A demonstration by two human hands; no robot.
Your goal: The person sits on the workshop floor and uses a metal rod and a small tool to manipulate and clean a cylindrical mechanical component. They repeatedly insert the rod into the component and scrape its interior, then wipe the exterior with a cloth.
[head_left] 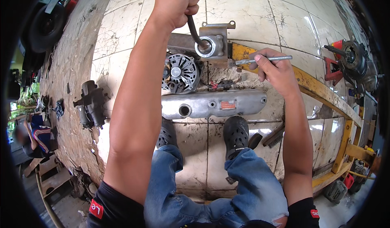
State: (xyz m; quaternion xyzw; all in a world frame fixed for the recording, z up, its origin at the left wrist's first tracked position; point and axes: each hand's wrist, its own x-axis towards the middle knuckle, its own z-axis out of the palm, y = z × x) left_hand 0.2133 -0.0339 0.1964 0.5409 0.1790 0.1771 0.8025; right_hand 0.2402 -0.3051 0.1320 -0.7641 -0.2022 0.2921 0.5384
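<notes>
Head view: one yellow frame (321,89) right of one silver cover (243,105).
Nearer than the cover, two shoes (236,131); beyond its left part, one alternator (176,71); beyond its middle, one housing (219,39). Farther beyond, the left hand (176,3) is clenched round one bent bar (192,29) ending at the housing's collar (213,53). Beyond the cover's right end, the right hand (274,72) grasps one slim rod (282,58).

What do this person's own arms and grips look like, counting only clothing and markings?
The left arm wears a short black fabric sleeve with a red rectangular patch bearing white lettering. The right arm has a matching black sleeve and similar red patch. The left grip and right grip are ungloved; no watch shows.
</notes>
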